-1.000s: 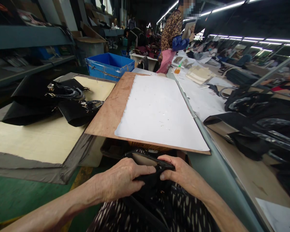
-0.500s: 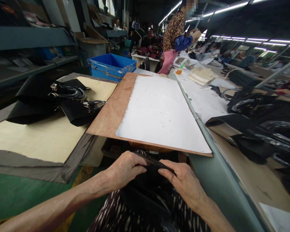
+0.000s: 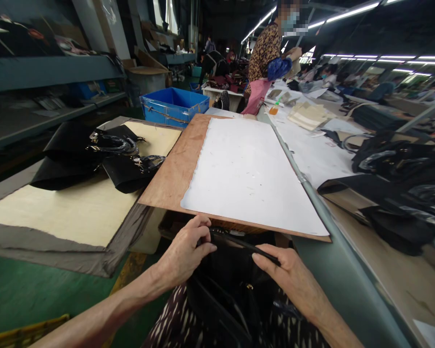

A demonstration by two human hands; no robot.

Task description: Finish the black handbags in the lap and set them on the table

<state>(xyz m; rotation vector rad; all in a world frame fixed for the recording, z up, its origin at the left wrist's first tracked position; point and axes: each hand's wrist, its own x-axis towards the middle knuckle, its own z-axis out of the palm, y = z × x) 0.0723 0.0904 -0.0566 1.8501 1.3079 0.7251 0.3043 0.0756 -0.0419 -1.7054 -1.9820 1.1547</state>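
Observation:
A black handbag (image 3: 235, 270) lies over my lap, its upper edge raised toward the board in front. My left hand (image 3: 188, 246) pinches the left end of that edge, thumb toward me and fingers curled over it. At the right end, my right hand (image 3: 286, 266) grips the same edge between thumb and fingers. A small gold-coloured metal fitting shows on the dark bag between the hands. The bag's lower part blends into the shadow and the patterned cloth on my lap.
Ahead lies a brown board (image 3: 166, 188) topped with a white sheet (image 3: 250, 174). More black bags (image 3: 68, 154) rest on the padded table at left, others (image 3: 395, 208) on the right bench. A blue bin (image 3: 176, 104) and a standing co-worker (image 3: 266, 48) are farther back.
My hands have moved farther apart along the bag's edge, the right one shifting rightward. My left fingers are now curled higher. The camera view has turned slightly left.

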